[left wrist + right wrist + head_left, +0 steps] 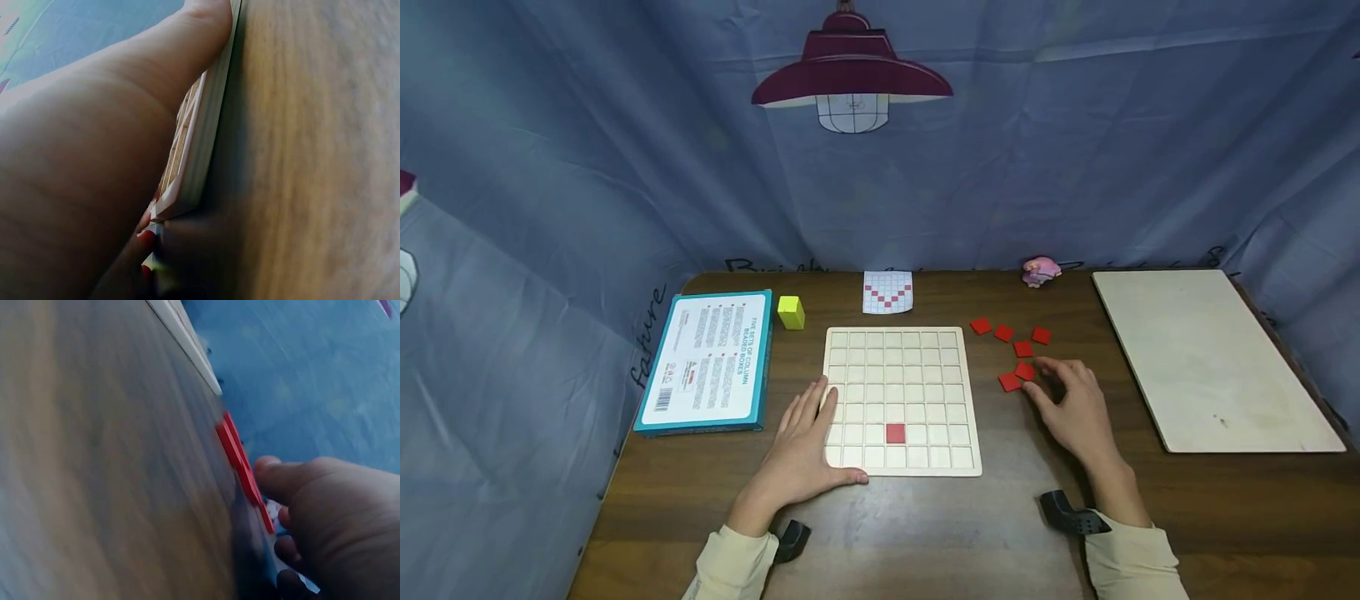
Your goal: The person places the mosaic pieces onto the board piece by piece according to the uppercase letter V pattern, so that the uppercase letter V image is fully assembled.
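Hovering at the loose tiles (1023, 349), right of the middle of the frame, the right hand (1078, 412) is holding its thumb and forefinger apart, with the nearest tile (1024, 371) lying by their tips. Whether either tip is touching that tile, the views are not settling, but nothing is showing as lifted. Six loose tiles, all red, are lying on the table (917, 533); the lowest two are sitting side by side, touching or nearly so.

The left hand (797, 458) is resting with fingers straight at the left edge of the board (933, 372), its thumb lying at the lower edge; it is gripping nothing, probably just steadying the board. In the lower middle of the frame, the placed tile (895, 433) is filling the middle cell of the board's second row from the bottom. Above the board, the card (887, 307) is showing a V of red squares.

By the look of it, the step in hand is taking a further tile for the board, with the pattern only begun. The next move seems to be calling for a pinch on the tile's opposite edges, without nudging its neighbour. A box (707, 362) is lying at the left of the frame.
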The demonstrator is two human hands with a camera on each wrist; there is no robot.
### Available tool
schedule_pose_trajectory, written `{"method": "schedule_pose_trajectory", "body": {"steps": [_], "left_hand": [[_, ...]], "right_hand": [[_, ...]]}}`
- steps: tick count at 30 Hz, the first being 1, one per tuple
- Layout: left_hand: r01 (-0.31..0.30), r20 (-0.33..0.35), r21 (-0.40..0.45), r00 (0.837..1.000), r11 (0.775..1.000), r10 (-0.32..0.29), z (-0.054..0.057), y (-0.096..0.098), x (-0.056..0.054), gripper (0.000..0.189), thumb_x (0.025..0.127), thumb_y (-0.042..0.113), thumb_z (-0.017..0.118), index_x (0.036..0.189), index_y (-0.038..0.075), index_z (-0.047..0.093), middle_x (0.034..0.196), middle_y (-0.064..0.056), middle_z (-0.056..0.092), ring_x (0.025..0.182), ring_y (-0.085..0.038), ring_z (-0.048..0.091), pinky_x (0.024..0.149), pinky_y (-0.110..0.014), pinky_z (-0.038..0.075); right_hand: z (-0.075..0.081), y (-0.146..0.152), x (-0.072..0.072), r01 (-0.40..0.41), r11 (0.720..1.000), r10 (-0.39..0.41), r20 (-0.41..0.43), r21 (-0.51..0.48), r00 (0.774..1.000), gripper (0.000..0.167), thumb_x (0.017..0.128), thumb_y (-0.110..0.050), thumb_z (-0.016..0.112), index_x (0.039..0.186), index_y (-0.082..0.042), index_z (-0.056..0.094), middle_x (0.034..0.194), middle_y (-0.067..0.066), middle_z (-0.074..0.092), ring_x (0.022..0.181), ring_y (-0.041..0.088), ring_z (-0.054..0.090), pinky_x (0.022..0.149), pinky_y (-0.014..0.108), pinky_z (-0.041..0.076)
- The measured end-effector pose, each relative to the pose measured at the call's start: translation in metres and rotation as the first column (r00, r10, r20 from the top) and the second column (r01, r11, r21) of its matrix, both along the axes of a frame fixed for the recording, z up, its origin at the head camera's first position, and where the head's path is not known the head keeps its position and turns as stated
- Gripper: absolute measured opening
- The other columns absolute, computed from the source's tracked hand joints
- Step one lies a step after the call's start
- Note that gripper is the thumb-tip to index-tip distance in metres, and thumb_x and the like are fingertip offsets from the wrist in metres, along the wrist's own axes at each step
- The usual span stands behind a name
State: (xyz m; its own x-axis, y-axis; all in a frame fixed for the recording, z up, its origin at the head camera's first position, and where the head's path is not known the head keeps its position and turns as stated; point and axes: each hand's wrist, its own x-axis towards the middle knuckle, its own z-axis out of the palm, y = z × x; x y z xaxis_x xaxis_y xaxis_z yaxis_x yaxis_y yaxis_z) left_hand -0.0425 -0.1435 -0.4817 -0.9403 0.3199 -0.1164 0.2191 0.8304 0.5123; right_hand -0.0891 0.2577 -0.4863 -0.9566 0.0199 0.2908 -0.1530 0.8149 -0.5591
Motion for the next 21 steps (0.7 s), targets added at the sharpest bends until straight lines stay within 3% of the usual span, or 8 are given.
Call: {"method": "schedule_pose_trajectory", "body": {"steps": [6,14,21], "left_hand": [[-0.005,-0.006,0.003,1.000,1.000,0.005,0.0004,0.0007,0.0006,0.135,0.065,0.072,0.083,0.162,0.003,0.021,0.173,-0.014,0.006,0.160,-0.034,0.008,0.128,-0.056,0.013],[-0.005,-0.001,0.004,1.000,1.000,0.005,-0.0003,0.0018,0.0020,0.134,0.066,0.072,0.083,0.163,0.004,0.020,0.173,-0.013,0.006,0.160,-0.034,0.009,0.128,-0.056,0.014],[-0.005,0.000,0.002,1.000,1.000,0.005,-0.0002,0.0013,0.0004,0.134,0.066,0.071,0.084,0.163,0.004,0.020,0.173,-0.013,0.005,0.160,-0.033,0.008,0.128,-0.056,0.014]], "right_hand": [[-0.0040,0.0122,-0.0020,0.001,1.000,-0.002,0.051,0.024,0.999,0.043,0.091,-0.016,0.077,0.127,0.003,0.065,0.111,0.023,0.064,0.107,0.040,0.054,0.089,0.054,0.041],[-0.0048,0.0137,-0.0061,0.005,0.999,-0.008,0.083,0.039,0.997,0.042,0.091,-0.018,0.077,0.127,0.000,0.067,0.111,0.024,0.064,0.107,0.041,0.053,0.087,0.053,0.041],[-0.0048,0.0114,-0.0078,0.017,0.998,-0.022,0.068,0.067,0.997,0.032,0.091,-0.019,0.076,0.118,-0.001,0.071,0.105,0.021,0.064,0.100,0.039,0.053,0.083,0.051,0.042]]}}
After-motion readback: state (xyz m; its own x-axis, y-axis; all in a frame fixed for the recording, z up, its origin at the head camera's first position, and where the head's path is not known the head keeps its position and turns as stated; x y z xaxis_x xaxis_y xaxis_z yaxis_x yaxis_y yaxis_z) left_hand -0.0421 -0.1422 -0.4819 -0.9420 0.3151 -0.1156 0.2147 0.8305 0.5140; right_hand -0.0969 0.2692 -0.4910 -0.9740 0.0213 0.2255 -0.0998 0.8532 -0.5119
